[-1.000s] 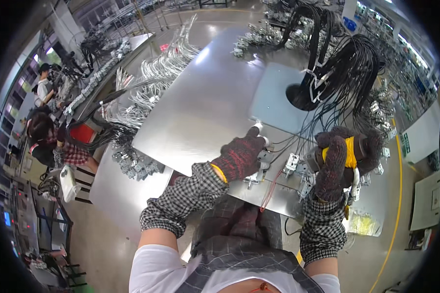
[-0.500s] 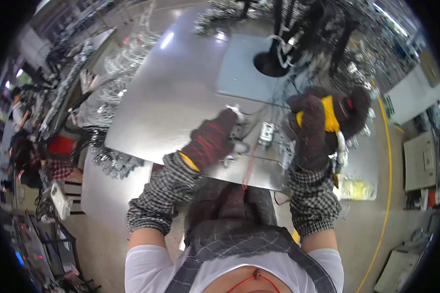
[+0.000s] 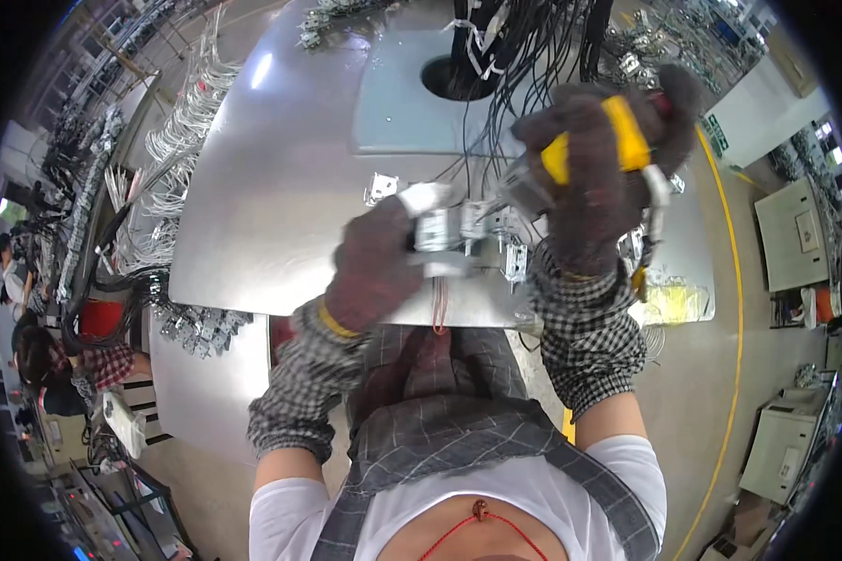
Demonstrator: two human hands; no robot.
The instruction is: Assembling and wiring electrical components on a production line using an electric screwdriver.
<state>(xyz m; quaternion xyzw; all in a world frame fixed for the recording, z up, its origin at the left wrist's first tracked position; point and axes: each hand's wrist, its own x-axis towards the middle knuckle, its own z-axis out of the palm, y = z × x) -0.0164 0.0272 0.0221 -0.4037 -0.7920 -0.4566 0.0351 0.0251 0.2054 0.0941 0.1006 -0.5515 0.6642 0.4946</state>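
Note:
Both my hands wear dark knitted gloves. My left hand point(image 3: 376, 271) grips a small metal switch part point(image 3: 437, 232) with wires, held just above the near edge of the shiny metal table point(image 3: 281, 206). My right hand point(image 3: 594, 178) is raised beside it and closed on a yellow-handled tool point(image 3: 627, 136), its tip hidden near the part. Red wires point(image 3: 438, 304) hang from the part toward my lap.
A bundle of black cables point(image 3: 524, 47) drops into a round hole in a grey plate point(image 3: 402, 103). Small metal parts point(image 3: 381, 187) lie on the table. White wire bundles point(image 3: 182, 140) hang at the left. A person in a plaid shirt point(image 3: 65, 369) sits far left.
Both hands have come up and closer to the camera. The left hand has lifted the metal part off the table, and the right hand with the yellow tool has closed in on it.

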